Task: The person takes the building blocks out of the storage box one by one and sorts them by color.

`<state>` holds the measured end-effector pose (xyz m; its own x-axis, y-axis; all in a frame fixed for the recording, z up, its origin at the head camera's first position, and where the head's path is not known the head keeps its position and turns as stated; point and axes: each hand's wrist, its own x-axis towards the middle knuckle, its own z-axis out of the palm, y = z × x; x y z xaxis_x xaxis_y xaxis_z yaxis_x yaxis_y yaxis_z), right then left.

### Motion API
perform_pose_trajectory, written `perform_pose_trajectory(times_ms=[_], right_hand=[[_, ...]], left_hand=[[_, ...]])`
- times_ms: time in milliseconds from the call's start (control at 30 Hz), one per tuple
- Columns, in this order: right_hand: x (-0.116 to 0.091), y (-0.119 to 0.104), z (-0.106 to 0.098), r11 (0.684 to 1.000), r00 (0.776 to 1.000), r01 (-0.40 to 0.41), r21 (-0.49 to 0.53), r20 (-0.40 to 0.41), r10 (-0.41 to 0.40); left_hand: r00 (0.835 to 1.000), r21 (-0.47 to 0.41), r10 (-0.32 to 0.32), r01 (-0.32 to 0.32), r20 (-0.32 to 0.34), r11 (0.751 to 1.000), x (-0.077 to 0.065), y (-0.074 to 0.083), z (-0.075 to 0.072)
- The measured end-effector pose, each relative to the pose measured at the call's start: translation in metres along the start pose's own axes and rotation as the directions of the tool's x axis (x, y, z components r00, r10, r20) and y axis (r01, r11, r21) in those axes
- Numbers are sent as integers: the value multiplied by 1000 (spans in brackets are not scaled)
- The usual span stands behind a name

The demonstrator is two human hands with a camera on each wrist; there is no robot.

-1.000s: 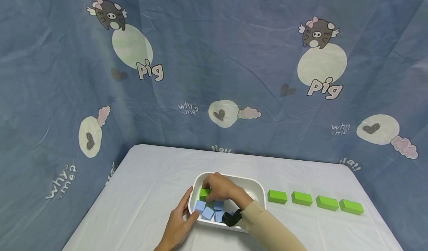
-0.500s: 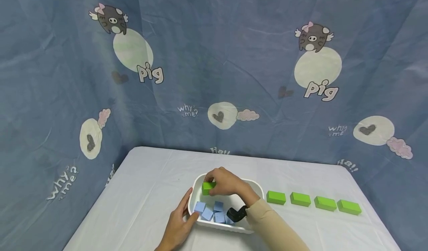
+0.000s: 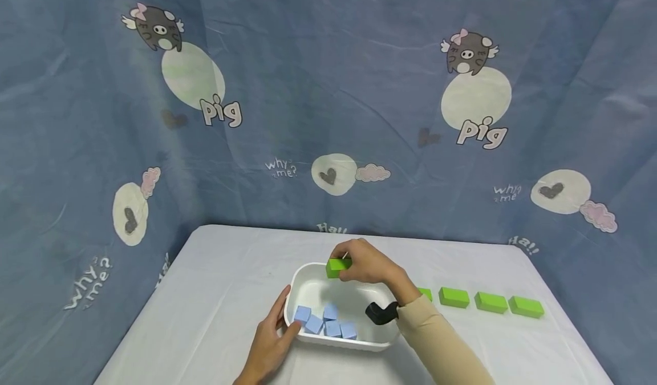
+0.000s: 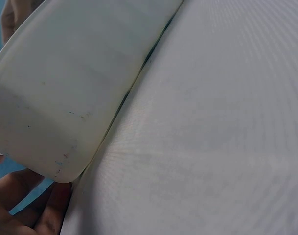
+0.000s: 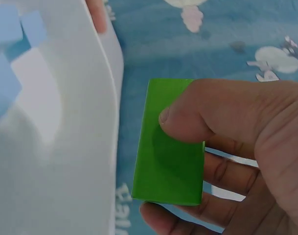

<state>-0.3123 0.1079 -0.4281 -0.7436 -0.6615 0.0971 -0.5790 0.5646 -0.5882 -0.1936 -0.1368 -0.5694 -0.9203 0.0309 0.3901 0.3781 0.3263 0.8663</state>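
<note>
My right hand point(image 3: 366, 263) pinches a green rectangular block point(image 3: 336, 267) over the far rim of a white plastic bin point(image 3: 339, 344). In the right wrist view the thumb lies across the broad face of the green block point(image 5: 168, 156), with fingers on the opposite side and at its end. My left hand point(image 3: 269, 339) holds the bin's left end, thumb at the near corner and fingers along the side wall. Several light blue cubes point(image 3: 314, 324) lie inside, in the near left part. The left wrist view shows fingers point(image 4: 56, 205) at a corner of the bin's outer wall point(image 4: 65, 98).
Several green blocks point(image 3: 491, 302) stand in a spaced row on the white tablecloth point(image 3: 462, 351), right of the bin; my right forearm partly hides the leftmost. A dark strap end point(image 3: 382, 313) hangs from the right wrist. A blue printed curtain point(image 3: 267, 88) closes off the back and left.
My right hand has lifted the green block from the bin's left part and carried it up and rightward to the far rim. The blue cubes shifted slightly; my left hand stays at the bin.
</note>
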Motion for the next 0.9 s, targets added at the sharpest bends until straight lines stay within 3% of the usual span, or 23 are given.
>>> perform_pose_trajectory(times_ms=[300, 500, 900], right_hand=[[-26, 24, -31, 991, 989, -123, -52, -90, 118], [-42, 44, -48, 985, 981, -162, -60, -121, 153], [-72, 85, -61, 970, 959, -244, -19, -150, 238]], left_hand=[[1000, 6, 0, 0, -2, 1000, 0, 1, 0], [1000, 0, 4, -4, -2, 1000, 0, 1, -1], [1000, -18, -25, 25, -2, 1000, 1, 2, 0]])
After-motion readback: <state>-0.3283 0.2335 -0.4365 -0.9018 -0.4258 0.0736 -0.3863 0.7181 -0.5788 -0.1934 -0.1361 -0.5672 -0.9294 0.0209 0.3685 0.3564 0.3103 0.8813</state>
